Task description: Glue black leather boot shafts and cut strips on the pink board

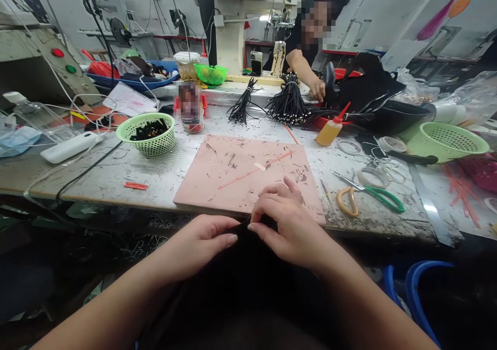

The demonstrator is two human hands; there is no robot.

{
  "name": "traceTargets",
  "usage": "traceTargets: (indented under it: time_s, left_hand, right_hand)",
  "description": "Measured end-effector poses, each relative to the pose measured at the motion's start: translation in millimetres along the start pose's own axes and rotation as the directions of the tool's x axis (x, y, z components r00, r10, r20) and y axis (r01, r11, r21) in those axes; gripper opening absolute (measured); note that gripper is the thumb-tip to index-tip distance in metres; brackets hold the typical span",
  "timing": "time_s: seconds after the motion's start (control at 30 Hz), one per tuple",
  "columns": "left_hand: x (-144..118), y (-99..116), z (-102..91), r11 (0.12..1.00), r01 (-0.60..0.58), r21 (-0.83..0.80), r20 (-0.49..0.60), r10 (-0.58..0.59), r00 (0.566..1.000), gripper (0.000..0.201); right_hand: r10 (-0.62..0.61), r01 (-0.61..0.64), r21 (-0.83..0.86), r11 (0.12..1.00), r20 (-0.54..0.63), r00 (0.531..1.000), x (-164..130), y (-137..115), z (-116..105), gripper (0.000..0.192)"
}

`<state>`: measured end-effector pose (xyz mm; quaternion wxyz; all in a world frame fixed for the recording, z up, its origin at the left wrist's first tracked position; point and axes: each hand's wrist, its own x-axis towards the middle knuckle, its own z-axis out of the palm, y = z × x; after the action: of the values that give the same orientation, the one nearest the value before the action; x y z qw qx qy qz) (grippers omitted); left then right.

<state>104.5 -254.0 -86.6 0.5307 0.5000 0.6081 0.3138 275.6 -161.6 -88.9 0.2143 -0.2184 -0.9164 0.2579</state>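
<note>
Between my hands, just in front of the table edge, is a thin black piece (244, 225), perhaps a strip or fabric edge; it blends into the dark area below. My left hand (202, 242) pinches its left part between thumb and fingers. My right hand (282, 220) is closed on it a little to the right, thumb and forefinger together, other fingers curled above. Past my fingers lies a pinkish board (202, 171) with dark scuffs. On the board rest a thin orange-red strip (238, 179) and a small pale piece (260, 167).
At right lie green-handled scissors (382, 194), a tan ring-shaped handle (347, 202) and tape rolls. Green baskets (155, 144) stand at both sides. Black cord bundles (287, 99), a yellow glue bottle (330, 131) and a sewing machine (229, 34) are behind. Opposite, a person's hand (316, 90) reaches down.
</note>
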Motion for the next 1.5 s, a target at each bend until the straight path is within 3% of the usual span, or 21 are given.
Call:
traceTargets:
  time_s: [0.2,0.4,0.53,0.73,1.23,1.33,1.4,1.5]
  left_hand:
    - [1.7,1.4,-1.5,0.999,0.025,-0.038,0.018,-0.025,1.000,0.019]
    - [11.9,7.2,-2.1,0.976,-0.033,0.214,0.033,0.027,0.999,0.017]
    - [13.8,10.6,-3.7,0.957,-0.071,0.281,0.035,0.063,0.997,0.015]
    - [11.9,9.6,-4.2,0.961,-0.052,0.272,0.047,0.041,0.998,0.015]
    - [21.8,7.5,-3.4,0.958,-0.140,0.250,0.094,0.120,0.988,0.017]
    - [24.9,8.5,-2.9,0.957,-0.097,0.272,0.030,0.092,0.995,0.017]
    - [25.3,8.6,-3.2,0.953,-0.059,0.296,-0.003,0.063,0.998,0.016]
    - [24.7,7.3,-3.9,0.971,-0.028,0.236,0.021,0.024,0.999,0.014]
  right_hand:
    - [-0.003,0.002,-0.012,1.000,-0.026,1.000,0.2,-1.5,2.4,0.009]
    - [-0.028,0.028,-0.056,0.998,-0.008,1.000,-0.1,-7.7,4.8,0.011]
    - [-0.057,0.060,-0.046,0.997,0.062,0.996,-0.3,-1.8,-1.6,0.016]
    - [-0.004,0.004,-0.002,1.000,-0.003,1.000,1.9,5.1,-3.3,0.021]
    - [-0.058,0.049,-0.096,0.994,-0.093,0.994,1.3,-6.9,9.7,0.020]
    - [-0.014,0.013,-0.006,1.000,-0.133,0.991,-0.9,-1.2,11.7,0.017]
    - [0.068,-0.044,0.140,0.989,-0.169,0.983,-1.5,9.1,10.0,0.020]
    - [0.228,-0.165,0.436,0.884,-0.095,0.969,0.1,29.6,6.5,0.032]
